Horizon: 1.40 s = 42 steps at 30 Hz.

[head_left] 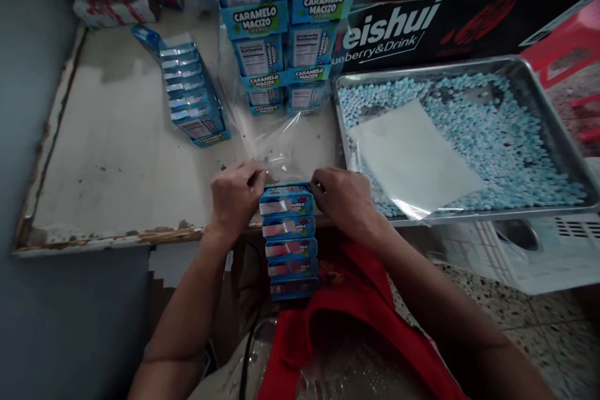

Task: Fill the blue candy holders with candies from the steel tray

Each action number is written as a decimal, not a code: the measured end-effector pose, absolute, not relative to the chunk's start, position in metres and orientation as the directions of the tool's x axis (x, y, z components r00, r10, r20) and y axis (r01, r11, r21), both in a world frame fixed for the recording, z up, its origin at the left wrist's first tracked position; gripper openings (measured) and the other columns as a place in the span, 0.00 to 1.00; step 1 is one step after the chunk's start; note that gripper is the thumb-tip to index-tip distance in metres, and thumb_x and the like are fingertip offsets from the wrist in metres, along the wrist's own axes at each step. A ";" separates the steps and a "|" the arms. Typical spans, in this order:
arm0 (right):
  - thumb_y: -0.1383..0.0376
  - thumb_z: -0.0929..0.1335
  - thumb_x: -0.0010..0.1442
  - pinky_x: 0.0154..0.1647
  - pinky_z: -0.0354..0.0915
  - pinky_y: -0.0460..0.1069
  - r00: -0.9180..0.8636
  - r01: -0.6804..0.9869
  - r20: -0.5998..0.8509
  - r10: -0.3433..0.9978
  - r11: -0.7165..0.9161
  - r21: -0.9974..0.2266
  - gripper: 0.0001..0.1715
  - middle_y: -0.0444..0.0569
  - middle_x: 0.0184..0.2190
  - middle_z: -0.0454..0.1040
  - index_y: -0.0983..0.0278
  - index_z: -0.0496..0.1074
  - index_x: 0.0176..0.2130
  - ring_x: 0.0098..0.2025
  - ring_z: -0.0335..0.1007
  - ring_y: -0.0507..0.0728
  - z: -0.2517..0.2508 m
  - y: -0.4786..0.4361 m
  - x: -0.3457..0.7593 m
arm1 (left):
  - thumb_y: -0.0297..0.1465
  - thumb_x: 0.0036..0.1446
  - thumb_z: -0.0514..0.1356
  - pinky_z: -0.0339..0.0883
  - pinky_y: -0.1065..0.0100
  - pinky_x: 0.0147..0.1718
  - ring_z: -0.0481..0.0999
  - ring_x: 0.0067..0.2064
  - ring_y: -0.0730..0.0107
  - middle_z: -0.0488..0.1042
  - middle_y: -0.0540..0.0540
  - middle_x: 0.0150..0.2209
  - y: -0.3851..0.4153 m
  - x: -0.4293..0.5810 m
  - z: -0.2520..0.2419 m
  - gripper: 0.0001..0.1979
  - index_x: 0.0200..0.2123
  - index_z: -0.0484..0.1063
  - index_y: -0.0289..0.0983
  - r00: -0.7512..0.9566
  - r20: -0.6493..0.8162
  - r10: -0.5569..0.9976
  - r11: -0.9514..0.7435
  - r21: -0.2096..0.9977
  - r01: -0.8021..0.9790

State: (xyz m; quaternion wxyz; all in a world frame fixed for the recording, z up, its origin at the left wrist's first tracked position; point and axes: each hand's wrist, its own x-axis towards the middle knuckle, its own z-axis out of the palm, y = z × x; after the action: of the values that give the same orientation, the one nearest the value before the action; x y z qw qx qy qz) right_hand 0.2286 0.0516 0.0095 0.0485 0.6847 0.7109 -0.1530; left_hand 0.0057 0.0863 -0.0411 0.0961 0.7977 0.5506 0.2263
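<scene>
Candy boxes (289, 240), five stacked, gripped by both hands (234, 197) (344, 199).

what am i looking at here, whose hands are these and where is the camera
There is no machine here: a person wears one camera on the head, looking forward and down, so you see their own two bare arms. The left hand and right hand each close their grip on the far end of a row of small blue cardboard boxes, at the edge of a worn white table, with clear plastic film just beyond. On the table stand stacked blue boxes marked CARAMELO MACIZO and a leaning row of similar blue boxes. To the right, a shiny metal tray holds pale blue pellets and a white sheet in clear wrap. Red cloth lies below the hands.
</scene>
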 end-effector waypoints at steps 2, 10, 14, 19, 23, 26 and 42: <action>0.64 0.64 0.73 0.32 0.46 0.52 -0.041 0.987 -0.291 0.956 -0.006 -0.160 0.17 0.55 0.44 0.87 0.63 0.83 0.45 0.40 0.80 0.58 -0.002 0.052 0.228 | 0.33 0.71 0.60 0.70 0.63 0.40 0.82 0.41 0.60 0.85 0.42 0.38 0.096 0.004 -0.048 0.13 0.38 0.85 0.39 0.356 0.240 0.903 -0.424 0.366 0.828; 0.61 0.66 0.74 0.33 0.52 0.51 -0.040 0.983 -0.300 0.953 -0.017 -0.184 0.16 0.53 0.47 0.86 0.61 0.84 0.47 0.45 0.81 0.60 -0.003 0.062 0.232 | 0.35 0.72 0.59 0.62 0.64 0.33 0.78 0.36 0.61 0.80 0.42 0.31 0.075 -0.013 -0.058 0.16 0.30 0.79 0.39 0.429 0.292 0.855 -0.488 0.172 0.856; 0.66 0.66 0.72 0.34 0.55 0.51 -0.166 0.971 -0.287 0.944 0.105 -0.214 0.16 0.53 0.48 0.85 0.61 0.85 0.46 0.46 0.80 0.58 0.001 0.073 0.233 | 0.29 0.71 0.59 0.61 0.64 0.30 0.80 0.38 0.58 0.82 0.40 0.35 0.060 -0.003 -0.072 0.10 0.37 0.79 0.38 0.352 0.307 0.884 -0.411 0.154 0.898; 0.67 0.65 0.73 0.37 0.58 0.50 -0.196 0.964 -0.290 0.937 0.130 -0.230 0.17 0.53 0.49 0.84 0.61 0.84 0.47 0.47 0.79 0.58 -0.003 0.073 0.238 | 0.30 0.73 0.58 0.73 0.64 0.40 0.83 0.45 0.58 0.85 0.40 0.43 0.085 -0.005 -0.072 0.10 0.48 0.81 0.38 0.536 0.379 0.754 -0.632 0.202 0.748; 0.69 0.62 0.74 0.37 0.58 0.50 -0.114 0.983 -0.272 0.956 0.069 -0.170 0.18 0.54 0.51 0.83 0.61 0.81 0.49 0.50 0.79 0.60 -0.011 0.071 0.236 | 0.31 0.73 0.60 0.75 0.67 0.40 0.84 0.41 0.65 0.86 0.45 0.40 0.112 -0.008 -0.072 0.11 0.46 0.84 0.39 0.569 0.388 0.725 -0.686 0.337 0.645; 0.71 0.62 0.73 0.36 0.58 0.51 -0.081 0.992 -0.295 0.952 0.047 -0.120 0.18 0.56 0.52 0.82 0.62 0.78 0.52 0.51 0.79 0.61 -0.017 0.072 0.231 | 0.34 0.72 0.62 0.76 0.67 0.43 0.83 0.41 0.66 0.84 0.45 0.39 0.123 -0.003 -0.079 0.11 0.41 0.86 0.40 0.397 0.388 0.832 -0.549 0.475 0.687; 0.58 0.63 0.78 0.35 0.58 0.49 -0.134 0.978 -0.286 0.949 0.080 -0.193 0.18 0.55 0.50 0.82 0.60 0.81 0.49 0.50 0.80 0.60 -0.028 0.078 0.220 | 0.31 0.63 0.64 0.80 0.63 0.48 0.83 0.52 0.61 0.81 0.38 0.54 0.142 -0.026 -0.051 0.18 0.56 0.80 0.39 0.656 -0.144 0.741 -0.225 0.867 0.444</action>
State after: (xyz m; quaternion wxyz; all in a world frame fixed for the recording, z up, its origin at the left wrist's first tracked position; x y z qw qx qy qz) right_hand 0.2197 0.0776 -0.0278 0.0430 0.6565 0.7337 -0.1700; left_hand -0.0258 0.1423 -0.0510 0.4883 0.7679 0.3859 0.1519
